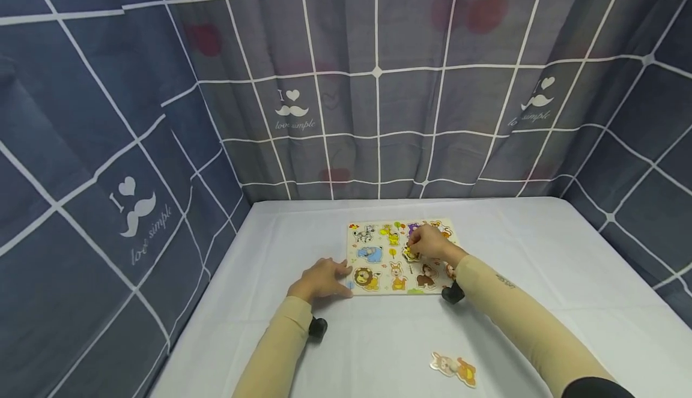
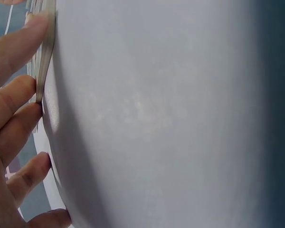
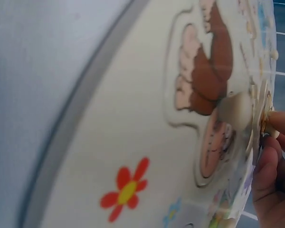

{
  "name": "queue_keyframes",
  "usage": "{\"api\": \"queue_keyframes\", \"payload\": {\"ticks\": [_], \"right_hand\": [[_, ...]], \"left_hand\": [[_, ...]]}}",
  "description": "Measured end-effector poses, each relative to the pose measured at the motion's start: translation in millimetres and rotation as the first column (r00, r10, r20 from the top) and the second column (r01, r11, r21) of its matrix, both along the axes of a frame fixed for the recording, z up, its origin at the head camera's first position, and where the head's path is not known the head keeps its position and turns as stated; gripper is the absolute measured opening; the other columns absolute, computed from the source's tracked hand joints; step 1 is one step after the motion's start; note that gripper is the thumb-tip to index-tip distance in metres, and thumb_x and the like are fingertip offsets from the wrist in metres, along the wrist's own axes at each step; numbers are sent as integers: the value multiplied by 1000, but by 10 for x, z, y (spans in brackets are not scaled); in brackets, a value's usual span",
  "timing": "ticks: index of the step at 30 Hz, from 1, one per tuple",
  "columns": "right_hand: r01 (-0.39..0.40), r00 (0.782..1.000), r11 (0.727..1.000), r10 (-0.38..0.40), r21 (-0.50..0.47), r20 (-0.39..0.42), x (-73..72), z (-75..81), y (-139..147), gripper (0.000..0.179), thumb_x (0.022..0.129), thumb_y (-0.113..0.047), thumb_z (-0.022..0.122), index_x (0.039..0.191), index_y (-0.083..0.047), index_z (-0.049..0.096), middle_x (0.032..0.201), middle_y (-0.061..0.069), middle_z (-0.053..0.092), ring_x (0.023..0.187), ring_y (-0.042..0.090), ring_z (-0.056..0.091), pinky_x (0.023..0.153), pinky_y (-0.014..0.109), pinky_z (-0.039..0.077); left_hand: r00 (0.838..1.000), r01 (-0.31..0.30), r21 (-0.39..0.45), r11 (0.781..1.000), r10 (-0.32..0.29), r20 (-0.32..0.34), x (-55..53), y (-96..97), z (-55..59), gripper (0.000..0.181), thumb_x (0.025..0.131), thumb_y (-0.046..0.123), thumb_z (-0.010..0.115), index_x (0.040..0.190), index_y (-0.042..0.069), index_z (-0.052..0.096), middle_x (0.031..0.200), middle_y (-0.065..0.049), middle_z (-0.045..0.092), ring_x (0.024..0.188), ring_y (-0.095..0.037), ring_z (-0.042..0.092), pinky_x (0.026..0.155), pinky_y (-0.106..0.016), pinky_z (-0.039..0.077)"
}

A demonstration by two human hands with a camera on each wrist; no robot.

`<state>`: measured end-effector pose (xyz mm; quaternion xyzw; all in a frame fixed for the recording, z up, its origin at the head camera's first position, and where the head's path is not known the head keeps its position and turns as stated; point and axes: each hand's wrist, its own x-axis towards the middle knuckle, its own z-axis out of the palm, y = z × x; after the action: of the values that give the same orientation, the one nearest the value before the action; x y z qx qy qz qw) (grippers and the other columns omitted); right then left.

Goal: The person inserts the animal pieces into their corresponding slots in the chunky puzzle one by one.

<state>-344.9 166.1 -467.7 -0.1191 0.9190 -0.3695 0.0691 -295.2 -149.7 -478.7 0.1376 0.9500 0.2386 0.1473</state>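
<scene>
A pale wooden puzzle board [image 1: 382,272] with animal pieces, including a zebra, a blue hippo and a lion, lies flat on the white table. My left hand [image 1: 321,279] touches its left edge near the front corner, fingers spread; in the left wrist view the fingertips [image 2: 26,122] rest against the board's side. On the board's right half, my right hand [image 1: 432,243] pinches a small yellow-and-black puzzle piece [image 1: 411,255], partly hidden by the fingers. The right wrist view shows this piece edge-on, beyond the brown monkey piece [image 3: 211,71] and its round knob [image 3: 236,110].
A loose pale-and-orange animal piece with long ears [image 1: 454,368] lies on the table [image 1: 378,338] in front of the board, near the right forearm. Dark checked curtains [image 1: 346,110] stand behind and at both sides of the table.
</scene>
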Motion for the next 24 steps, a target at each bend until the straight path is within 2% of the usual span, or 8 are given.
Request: {"api": "queue_keyframes", "payload": {"ticks": [4, 11, 18, 24], "right_hand": [[-11, 1000, 1000, 11, 8, 0, -19, -41, 26, 5, 85, 1, 66, 85, -1, 71, 78, 5, 66, 63, 12, 50, 58, 24, 43], [3, 1000, 1000, -3, 11, 21, -22, -57, 18, 7, 86, -1, 68, 91, 0, 72, 87, 9, 69, 71, 15, 56, 61, 26, 48], [24, 999, 999, -25, 21, 37, -32, -65, 0, 5, 85, -1, 69, 89, -1, 71, 84, 7, 67, 71, 16, 55, 61, 25, 47], [12, 1000, 999, -12, 34, 2, -41, -88, -11, 4, 84, -3, 69, 87, -2, 71, 84, 5, 66, 73, 16, 56, 63, 27, 48]], "left_hand": [[1000, 1, 0, 1000, -1, -1, 9, 10, 2, 66, 72, 43, 86, 133, 27, 65, 154, 11, 47, 152, -33, 29, 116, -69, 26], [1000, -5, -1, 1000, 5, 7, 34, 15, 30, 66, 72, 42, 86, 133, 27, 65, 154, 10, 46, 152, -33, 29, 117, -68, 26], [1000, -8, 15, 1000, 8, 5, 42, 13, 36, 66, 72, 42, 86, 132, 27, 65, 154, 10, 47, 152, -33, 29, 117, -68, 25], [1000, -13, 6, 1000, 13, 5, 51, 11, 29, 66, 71, 42, 86, 132, 27, 66, 153, 10, 48, 151, -32, 30, 118, -66, 26]]}}
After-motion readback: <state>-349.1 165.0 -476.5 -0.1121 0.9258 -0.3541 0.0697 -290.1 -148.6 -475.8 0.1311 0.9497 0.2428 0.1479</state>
